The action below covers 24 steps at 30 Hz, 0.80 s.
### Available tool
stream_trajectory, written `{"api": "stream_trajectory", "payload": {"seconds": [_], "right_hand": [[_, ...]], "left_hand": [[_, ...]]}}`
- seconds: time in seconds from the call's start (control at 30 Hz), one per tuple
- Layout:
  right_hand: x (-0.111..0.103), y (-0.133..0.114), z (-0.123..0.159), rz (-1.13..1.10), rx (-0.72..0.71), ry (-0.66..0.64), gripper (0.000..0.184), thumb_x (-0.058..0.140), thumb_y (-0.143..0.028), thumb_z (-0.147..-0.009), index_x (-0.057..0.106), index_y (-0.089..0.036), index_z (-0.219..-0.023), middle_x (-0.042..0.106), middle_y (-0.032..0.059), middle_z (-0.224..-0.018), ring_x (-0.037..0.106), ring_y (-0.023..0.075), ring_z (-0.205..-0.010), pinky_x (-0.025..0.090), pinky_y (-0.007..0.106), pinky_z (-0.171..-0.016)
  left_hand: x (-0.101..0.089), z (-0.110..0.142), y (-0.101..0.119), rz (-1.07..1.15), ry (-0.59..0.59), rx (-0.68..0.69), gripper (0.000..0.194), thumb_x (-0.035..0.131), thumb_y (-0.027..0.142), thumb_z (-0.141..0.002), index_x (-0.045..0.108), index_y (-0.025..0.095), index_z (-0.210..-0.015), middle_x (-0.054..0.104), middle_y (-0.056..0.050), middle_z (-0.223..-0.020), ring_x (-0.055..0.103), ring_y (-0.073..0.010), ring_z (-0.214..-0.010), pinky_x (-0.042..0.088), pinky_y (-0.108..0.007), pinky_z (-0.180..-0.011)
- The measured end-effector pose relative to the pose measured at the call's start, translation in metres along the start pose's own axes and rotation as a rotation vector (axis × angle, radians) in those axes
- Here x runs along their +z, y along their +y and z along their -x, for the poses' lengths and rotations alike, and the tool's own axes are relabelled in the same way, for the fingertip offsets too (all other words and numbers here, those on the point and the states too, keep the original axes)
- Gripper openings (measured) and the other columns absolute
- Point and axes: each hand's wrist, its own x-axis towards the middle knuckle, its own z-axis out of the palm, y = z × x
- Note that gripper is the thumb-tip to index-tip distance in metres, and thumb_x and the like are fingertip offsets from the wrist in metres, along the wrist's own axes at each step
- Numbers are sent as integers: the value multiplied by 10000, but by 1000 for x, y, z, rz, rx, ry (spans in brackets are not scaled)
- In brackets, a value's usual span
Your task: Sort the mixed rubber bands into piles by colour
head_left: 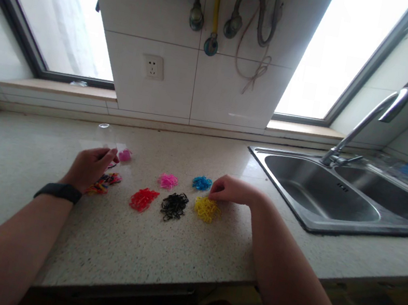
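Note:
My left hand (89, 166), with a dark band on its wrist, is closed over a pile of mixed-colour small rubber bands (104, 183) at the left. A few dark bands show just under its pinched fingertips. My right hand (227, 189) is closed in a pinch at the upper edge of the yellow rubber bands (207, 209); what its fingertips hold, if anything, is hidden. Beside it lie blue rubber bands (202, 183). Separate heaps of black rubber bands (174, 206), red rubber bands (143, 199) and pink rubber bands (168, 181) lie between my hands.
Behind my left hand stands a clear plastic container (103, 133), with a small pink object (125, 155) beside it. A steel double sink (286, 221) with a tap (366, 126) is set into the speckled counter (111, 252) at the right. The tiled wall (232, 105) bounds the back.

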Motion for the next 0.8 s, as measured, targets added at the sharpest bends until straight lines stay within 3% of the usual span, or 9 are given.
{"api": "stream_trajectory", "payload": {"seconds": [0.3, 0.5, 0.63, 0.8], "right_hand": [[0, 3, -4, -272, 68, 41, 457, 650, -606, -792, 746, -161, -759, 554, 3, -585, 423, 99, -497, 319, 248, -471], [0, 11, -13, -226, 51, 223, 486, 570, -603, -843, 681, -149, -708, 476, -14, -550, 372, 97, -485, 274, 260, -474], [2, 21, -21, -186, 151, 274, 492, 536, -621, -848, 615, -175, -656, 356, -48, -471, 301, 99, -435, 205, 276, -447], [2, 28, -27, -279, 188, 298, 495, 526, -646, -837, 542, -198, -626, 352, -49, -465, 299, 101, -416, 200, 279, -431]], "left_hand": [[-1, 0, 1, -6, 4, 25, 430, 491, 529, -890, 694, 187, -727, 695, -19, -667, 627, -186, -652, 438, -256, -622], [-4, 1, 4, -24, 25, 35, 451, 473, 520, -905, 704, 176, -727, 667, -16, -613, 587, -170, -588, 404, -261, -580], [-5, 1, 6, 9, 30, 54, 443, 468, 494, -903, 699, 169, -711, 685, -28, -631, 596, -170, -599, 414, -259, -584], [-11, 1, 7, -10, 29, 59, 440, 466, 491, -901, 716, 170, -735, 644, -9, -560, 572, -167, -551, 396, -264, -563]]}}
